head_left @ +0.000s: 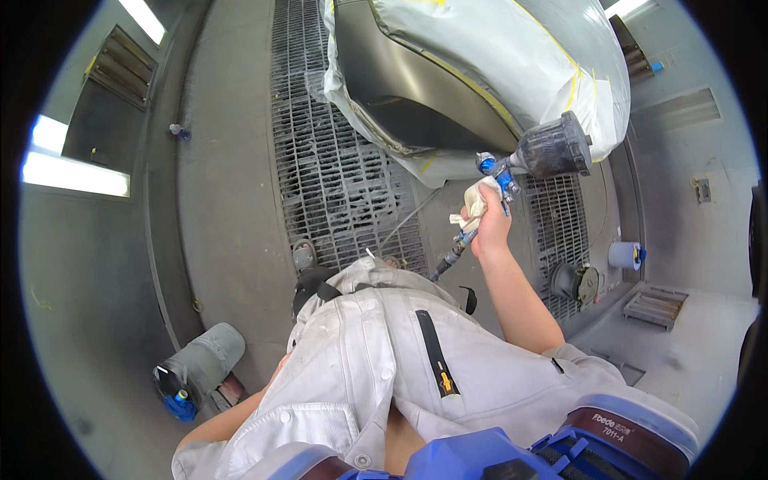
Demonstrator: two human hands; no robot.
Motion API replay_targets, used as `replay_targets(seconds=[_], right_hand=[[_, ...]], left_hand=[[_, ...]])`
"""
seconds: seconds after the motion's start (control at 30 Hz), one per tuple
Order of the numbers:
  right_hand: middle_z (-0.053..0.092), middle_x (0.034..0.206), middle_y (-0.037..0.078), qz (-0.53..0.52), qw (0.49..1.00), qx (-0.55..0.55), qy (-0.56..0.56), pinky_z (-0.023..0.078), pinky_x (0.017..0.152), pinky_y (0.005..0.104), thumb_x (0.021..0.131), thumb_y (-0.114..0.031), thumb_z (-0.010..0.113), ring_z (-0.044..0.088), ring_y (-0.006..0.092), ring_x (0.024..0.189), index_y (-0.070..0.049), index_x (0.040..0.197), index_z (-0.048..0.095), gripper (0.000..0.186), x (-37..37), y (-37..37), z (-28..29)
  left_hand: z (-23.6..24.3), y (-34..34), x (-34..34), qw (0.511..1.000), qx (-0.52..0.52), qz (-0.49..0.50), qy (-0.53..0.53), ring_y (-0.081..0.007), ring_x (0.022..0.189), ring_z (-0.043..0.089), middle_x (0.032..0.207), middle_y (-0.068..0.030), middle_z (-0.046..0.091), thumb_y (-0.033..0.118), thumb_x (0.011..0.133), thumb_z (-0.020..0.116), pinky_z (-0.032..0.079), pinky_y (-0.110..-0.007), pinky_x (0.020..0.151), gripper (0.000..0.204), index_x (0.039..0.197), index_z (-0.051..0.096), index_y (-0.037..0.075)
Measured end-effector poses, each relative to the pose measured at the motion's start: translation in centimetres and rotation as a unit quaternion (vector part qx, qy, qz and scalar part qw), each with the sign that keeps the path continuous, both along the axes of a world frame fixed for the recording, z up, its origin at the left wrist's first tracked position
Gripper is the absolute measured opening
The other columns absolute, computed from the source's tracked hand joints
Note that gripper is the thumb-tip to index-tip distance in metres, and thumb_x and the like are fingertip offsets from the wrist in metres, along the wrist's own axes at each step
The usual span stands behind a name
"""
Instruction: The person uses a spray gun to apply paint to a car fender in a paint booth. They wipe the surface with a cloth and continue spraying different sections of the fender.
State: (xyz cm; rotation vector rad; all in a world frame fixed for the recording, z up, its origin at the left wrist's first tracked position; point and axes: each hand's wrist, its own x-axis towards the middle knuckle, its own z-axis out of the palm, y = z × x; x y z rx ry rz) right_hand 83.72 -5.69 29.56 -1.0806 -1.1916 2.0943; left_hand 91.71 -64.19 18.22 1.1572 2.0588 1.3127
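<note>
Right hand (490,224) is up, fingers wrapped tight around the blue-and-chrome paint spray gun with its dark speckled cup (524,160), a crumpled white cloth (474,204) bunched in the same grip. From the hand, the cup juts toward two o'clock; a thin grey air hose (416,212) trails off the handle base toward seven o'clock. Just at twelve o'clock sits the bare grey-brown car body panel (408,88), wrapped in pale masking sheet with yellow tape (512,56). Under it runs the grey metal floor grating (336,168). The left hand is tucked behind the white overalls (376,352) down low, its grip cannot be told. Far off at eight o'clock, a grey cloth-covered drum (204,360) lies on the floor.
</note>
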Motion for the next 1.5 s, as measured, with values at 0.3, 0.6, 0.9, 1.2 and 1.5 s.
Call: replay_targets(seconds=[0.3, 0.6, 0.9, 1.2, 1.5], right_hand=[[0.065, 0.088, 0.008, -0.092, 0.995, -0.03, -0.015, 0.049, 0.054, 0.0348, 0.098, -0.021, 0.072, 0.061, 0.0201, 0.064, -0.007, 0.107, 0.065, 0.018, -4.1, -7.8, 0.8], [0.063, 0.085, 0.006, -0.134, 0.99, 0.0, -0.033, 0.048, 0.055, 0.0352, 0.102, -0.025, 0.068, 0.059, 0.0201, 0.06, -0.009, 0.102, 0.065, 0.017, -4.9, -15.5, 1.4], [0.065, 0.09, 0.009, -0.13, 0.991, 0.035, 0.005, 0.049, 0.052, 0.035, 0.1, -0.017, 0.07, 0.062, 0.0204, 0.065, -0.006, 0.108, 0.064, 0.015, -5.7, -15.9, 2.8], [0.067, 0.094, 0.01, -0.056, 0.998, 0.035, -0.016, 0.049, 0.053, 0.0341, 0.103, -0.02, 0.067, 0.061, 0.0185, 0.064, -0.002, 0.112, 0.066, 0.02, -4.4, -14.8, 2.4], [0.067, 0.085, 0.008, -0.04, 0.998, 0.039, -0.005, 0.049, 0.053, 0.0324, 0.101, -0.02, 0.07, 0.062, 0.0177, 0.061, -0.001, 0.111, 0.068, 0.021, -1.4, -8.5, 0.4]], left_hand=[[-4.4, -9.5, -11.9, 0.992, 0.04, -0.112, 0.044, -0.0349, 0.147, 0.047, 0.155, -0.0169, 0.051, 0.031, 0.095, 0.066, 0.04, -0.053, 0.12, 0.061, 0.148, 0.054, 0.002], [-1.4, -13.0, -22.3, 0.974, 0.104, -0.189, 0.07, -0.0354, 0.143, 0.052, 0.149, -0.0159, 0.056, 0.027, 0.09, 0.071, 0.045, -0.054, 0.116, 0.059, 0.142, 0.059, 0.003], [2.0, -10.0, -27.2, 0.954, 0.157, -0.216, 0.138, -0.0348, 0.142, 0.053, 0.145, -0.0143, 0.057, 0.024, 0.089, 0.073, 0.046, -0.053, 0.115, 0.057, 0.141, 0.061, 0.005], [2.5, -7.3, -25.9, 0.972, 0.138, -0.184, 0.043, -0.0357, 0.14, 0.056, 0.148, -0.0156, 0.058, 0.019, 0.089, 0.075, 0.045, -0.052, 0.115, 0.058, 0.143, 0.059, 0.003], [-2.2, -3.6, -21.8, 0.975, 0.053, -0.204, 0.065, -0.0387, 0.139, 0.056, 0.148, -0.0173, 0.058, 0.019, 0.089, 0.075, 0.044, -0.051, 0.116, 0.061, 0.145, 0.057, 0.002]])
